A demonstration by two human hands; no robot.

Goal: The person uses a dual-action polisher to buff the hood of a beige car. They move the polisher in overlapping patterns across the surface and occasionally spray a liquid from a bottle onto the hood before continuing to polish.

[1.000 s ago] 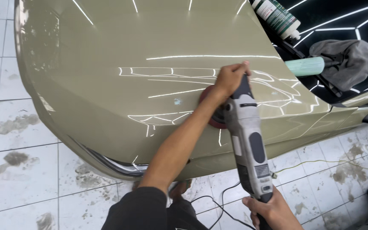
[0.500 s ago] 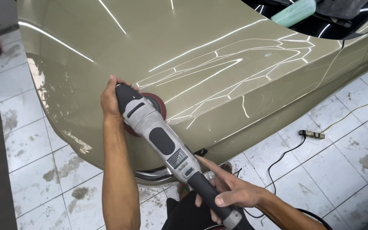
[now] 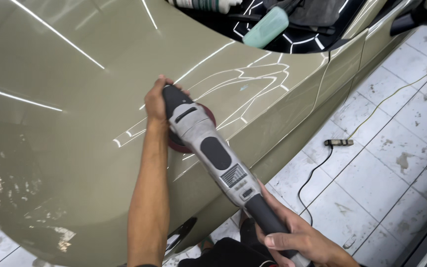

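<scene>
With your left hand [image 3: 156,101] closed over the polisher [image 3: 208,148] head and your right hand [image 3: 297,240] gripping its handle, the red pad [image 3: 179,144] rides near the hood [image 3: 75,99] crease, where tilting could burn the paint.

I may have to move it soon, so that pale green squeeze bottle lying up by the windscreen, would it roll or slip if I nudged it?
The green bottle looks rounded and lies on its side, so it would probably roll. It seems to rest on sloping glass, so it may slide downhill. Probably light plastic.
</scene>
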